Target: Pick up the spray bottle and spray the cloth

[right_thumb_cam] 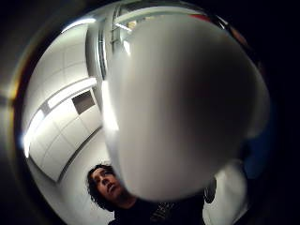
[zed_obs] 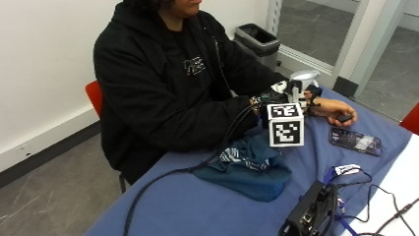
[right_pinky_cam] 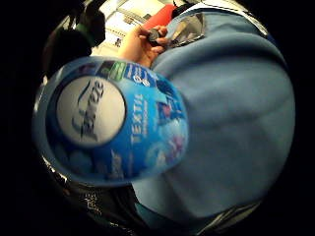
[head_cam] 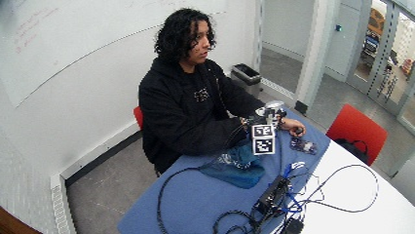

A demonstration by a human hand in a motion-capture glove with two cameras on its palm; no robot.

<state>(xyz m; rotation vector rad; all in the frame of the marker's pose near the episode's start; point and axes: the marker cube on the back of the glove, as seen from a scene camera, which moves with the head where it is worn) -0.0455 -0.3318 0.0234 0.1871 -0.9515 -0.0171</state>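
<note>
Cloth (zed_obs: pixel 245 169), dark blue and crumpled, is seen on the blue table (zed_obs: pixel 196 206) in front of the person, with a black box (zed_obs: pixel 313 212) near the table's edge. Just past the cloth, the spray bottle (zed_obs: pixel 302 77) is held upright above the table by the right hand (zed_obs: pixel 283 94), whose fingers are curled round it; its blue label (right_pinky_cam: pixel 110 120) fills the little-finger view. Further right, a small dark object is held by the bare hand (zed_obs: pixel 335 110), beside a phone (zed_obs: pixel 355 140).
</note>
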